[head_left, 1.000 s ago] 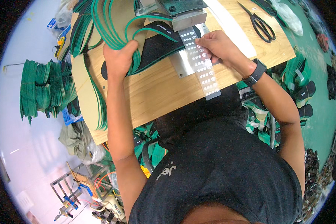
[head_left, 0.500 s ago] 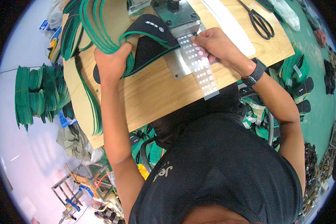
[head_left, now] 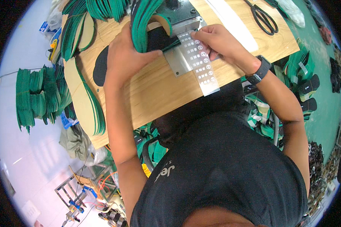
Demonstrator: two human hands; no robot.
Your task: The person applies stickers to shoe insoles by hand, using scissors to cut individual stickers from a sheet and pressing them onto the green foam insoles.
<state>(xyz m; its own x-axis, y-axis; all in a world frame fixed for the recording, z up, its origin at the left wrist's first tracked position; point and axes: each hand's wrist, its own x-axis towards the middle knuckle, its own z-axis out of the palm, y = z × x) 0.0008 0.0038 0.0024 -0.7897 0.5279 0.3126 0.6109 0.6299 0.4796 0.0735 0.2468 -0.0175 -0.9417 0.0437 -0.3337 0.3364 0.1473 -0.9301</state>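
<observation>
My left hand [head_left: 127,58] is wrapped about the near end of a bent stack of green-edged insoles [head_left: 142,32], its thumb stretched to the right below them; its other fingers are partly hidden. My right hand [head_left: 216,39] pinches the upper part of a clear strip of printed transfer labels [head_left: 204,68] between thumb and forefinger. The strip runs over a metal plate [head_left: 176,62] and hangs past the table's near edge. A black insole face [head_left: 158,39] shows between the stack and the plate, just short of the dark press head [head_left: 180,17].
Black scissors [head_left: 265,20] and a white sheet [head_left: 231,24] lie on the wooden table [head_left: 147,98] at right. More insoles [head_left: 89,102] lie along its left side, near a dark insole [head_left: 101,68]. Bundled insoles [head_left: 38,94] stand beyond the left edge.
My left hand has shifted up and its thumb has swung out to the right. The insoles it holds have turned more upright. The label strip has slid slightly up and left under my right hand.
</observation>
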